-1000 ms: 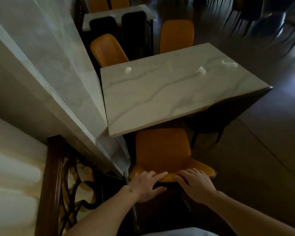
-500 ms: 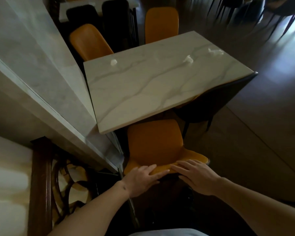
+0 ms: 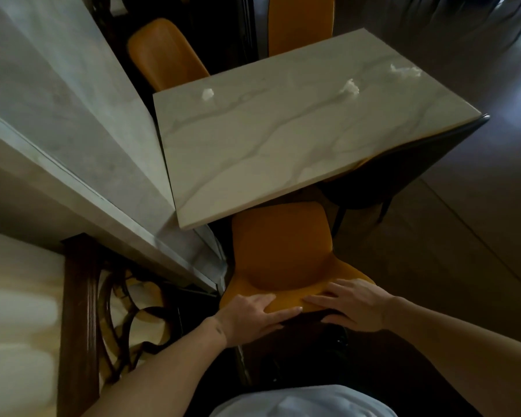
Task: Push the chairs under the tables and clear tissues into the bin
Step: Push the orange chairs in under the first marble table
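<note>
orange chair (image 3: 280, 251) faces the marble worktop (image 3: 283, 136), its seat front tucked beneath the near edge and its backrest toward the camera. left hand (image 3: 247, 317) and right hand (image 3: 354, 305) lie flat on the backrest's top rim, fingers (image 3: 283, 313) extended and slightly spread, not curled around it. three crumpled tissues (image 3: 349, 89) lie well apart along the worktop's far side.

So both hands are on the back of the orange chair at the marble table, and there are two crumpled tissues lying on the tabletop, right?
Nearly. The head view shows three tissues on the table, not two: one near the far left edge, one further right, and one by the far right corner. The left hand and right hand do rest on the orange chair back.
</note>
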